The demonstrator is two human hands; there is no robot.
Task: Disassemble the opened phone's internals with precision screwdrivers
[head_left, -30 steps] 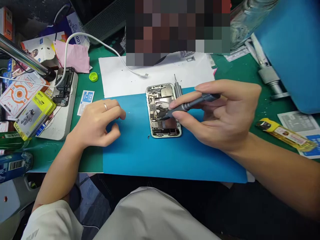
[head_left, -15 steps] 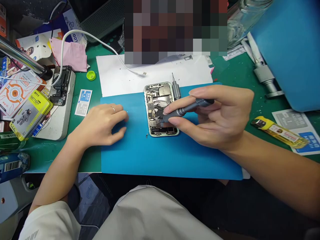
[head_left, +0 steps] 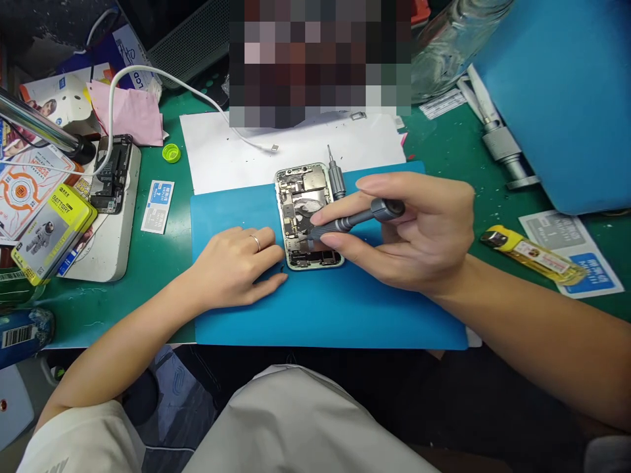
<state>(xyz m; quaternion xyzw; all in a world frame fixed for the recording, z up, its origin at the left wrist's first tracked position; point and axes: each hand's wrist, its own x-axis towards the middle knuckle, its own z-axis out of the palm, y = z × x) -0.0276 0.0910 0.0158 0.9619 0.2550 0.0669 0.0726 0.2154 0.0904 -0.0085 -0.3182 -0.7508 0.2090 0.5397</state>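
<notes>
An opened phone [head_left: 303, 203] with its inner parts bare lies upright on the blue mat [head_left: 325, 315]. My right hand [head_left: 419, 230] is closed around a dark grey screwdriver [head_left: 362, 218], held at a slant with its lower end over the phone's lower inside. The screwdriver's tip is hard to make out against the parts. My left hand [head_left: 241, 263] rests on the mat at the phone's lower left edge, thumb and forefinger apart. A tiny dark piece [head_left: 282, 268] lies between those fingertips. Just behind the phone lies a second grey screwdriver [head_left: 336, 174].
A white cable [head_left: 197, 92] arches over the white paper [head_left: 211, 154]. Boxes and another opened phone [head_left: 112, 177] crowd the left side. On the right are a yellow lighter [head_left: 532, 255], printed cards and a glass jar [head_left: 453, 49]. A blurred-out patch covers the far side.
My left hand has moved right, up to the phone's lower left edge and the tiny piece. My right hand keeps the screwdriver over the phone. The whole view has shifted slightly.
</notes>
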